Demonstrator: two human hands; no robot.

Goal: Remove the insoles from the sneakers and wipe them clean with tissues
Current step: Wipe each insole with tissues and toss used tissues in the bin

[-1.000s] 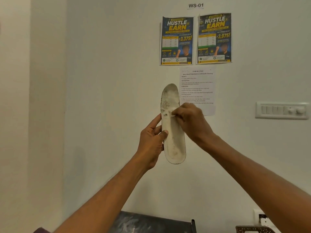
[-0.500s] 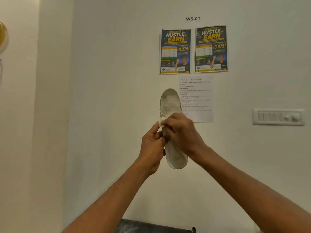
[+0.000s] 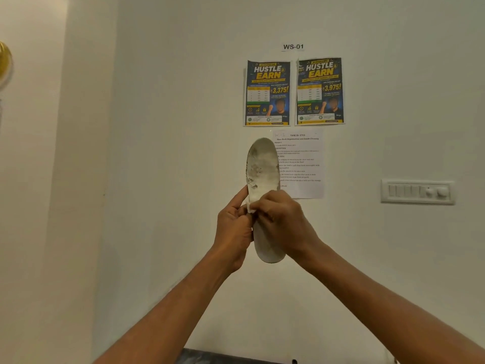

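I read the "WS-01" label [image 3: 293,46] above two "HUSTLE & EARN" posters [image 3: 267,93], both above the "TASK ID 2723" sheet [image 3: 301,164]. Covering that sheet's left edge, the left hand [image 3: 233,232] gripped the upright insole [image 3: 262,166]. The right hand [image 3: 283,222] pinched a tissue [image 3: 251,206] against it.

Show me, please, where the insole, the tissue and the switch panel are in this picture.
insole [image 3: 262,166], head view, on its soiled front part.
tissue [image 3: 251,207], head view, on the white corner showing at the insole's left edge.
switch panel [image 3: 417,192], head view, on the middle of its plate.
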